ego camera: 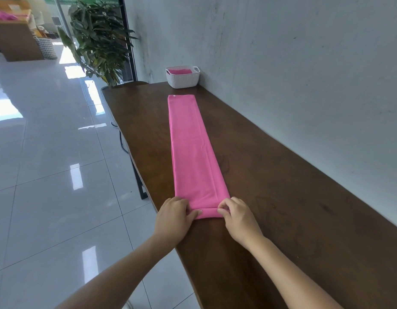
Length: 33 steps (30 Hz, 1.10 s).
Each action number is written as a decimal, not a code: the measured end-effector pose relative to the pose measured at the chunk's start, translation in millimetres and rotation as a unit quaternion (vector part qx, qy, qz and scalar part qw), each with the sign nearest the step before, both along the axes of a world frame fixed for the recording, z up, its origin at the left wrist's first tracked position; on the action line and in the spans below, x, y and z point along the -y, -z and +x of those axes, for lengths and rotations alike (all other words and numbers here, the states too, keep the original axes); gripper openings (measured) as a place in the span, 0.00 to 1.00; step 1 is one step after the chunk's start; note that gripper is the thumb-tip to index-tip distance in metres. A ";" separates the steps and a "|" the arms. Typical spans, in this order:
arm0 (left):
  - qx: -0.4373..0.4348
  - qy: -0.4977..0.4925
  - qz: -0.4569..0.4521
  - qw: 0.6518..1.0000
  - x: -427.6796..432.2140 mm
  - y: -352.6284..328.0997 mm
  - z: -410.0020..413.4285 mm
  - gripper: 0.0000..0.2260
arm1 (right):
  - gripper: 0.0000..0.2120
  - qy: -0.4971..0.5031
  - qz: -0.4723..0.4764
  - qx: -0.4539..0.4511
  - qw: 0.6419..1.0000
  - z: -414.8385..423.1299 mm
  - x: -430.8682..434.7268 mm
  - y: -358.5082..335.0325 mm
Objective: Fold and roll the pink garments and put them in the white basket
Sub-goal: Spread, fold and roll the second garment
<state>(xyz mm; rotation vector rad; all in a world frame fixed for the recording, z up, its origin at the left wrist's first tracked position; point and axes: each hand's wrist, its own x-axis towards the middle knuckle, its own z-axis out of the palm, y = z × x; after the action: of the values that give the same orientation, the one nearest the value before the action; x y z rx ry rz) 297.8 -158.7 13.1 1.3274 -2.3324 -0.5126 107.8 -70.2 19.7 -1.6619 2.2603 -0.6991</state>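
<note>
The pink garment (193,148) lies flat on the dark wooden table (282,197), folded into one long narrow strip running from the near edge out toward the white basket (182,79), so it looks set up to roll straight toward its target. The near end is turned over into a small first roll, smooth and even, with a faint crease across the middle of the strip. The left hand (174,216) and right hand (236,216) each pinch a corner of that roll, fingers curled, keeping both ends level. Pink fabric already sits in the basket by the wall.
</note>
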 end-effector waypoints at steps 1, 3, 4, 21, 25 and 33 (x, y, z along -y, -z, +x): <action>0.004 -0.009 0.004 1.000 1.3 -0.7 -1.2 0.17 | 0.04 0.006 0.002 0.013 1.000 -0.5 3.0 -0.3; 0.012 -0.018 -0.014 1.000 1.9 -1.9 -3.3 0.15 | 0.04 0.018 -0.001 0.029 0.999 -0.8 7.4 -0.7; 0.008 -0.014 -0.039 0.999 1.6 -1.9 -4.6 0.13 | 0.04 0.018 -0.008 0.012 1.000 -0.9 8.8 -0.3; -0.030 0.126 -0.207 0.970 -2.1 24.3 -2.0 0.11 | 0.10 -0.080 -0.149 -0.223 0.960 -3.9 -9.1 25.7; -0.052 0.097 -0.111 0.988 6.8 14.1 -6.8 0.11 | 0.08 -0.032 -0.123 -0.165 0.978 -1.1 2.9 16.0; -0.112 0.014 0.071 0.991 24.0 -8.9 -15.0 0.06 | 0.04 0.051 -0.024 0.068 0.996 -5.6 30.0 2.7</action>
<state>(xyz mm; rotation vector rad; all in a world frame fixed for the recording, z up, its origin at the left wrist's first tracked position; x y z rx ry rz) 282.8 -182.7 22.0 1.2285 -2.1671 -0.8066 102.2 -100.2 17.0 -1.4790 2.2607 -0.8706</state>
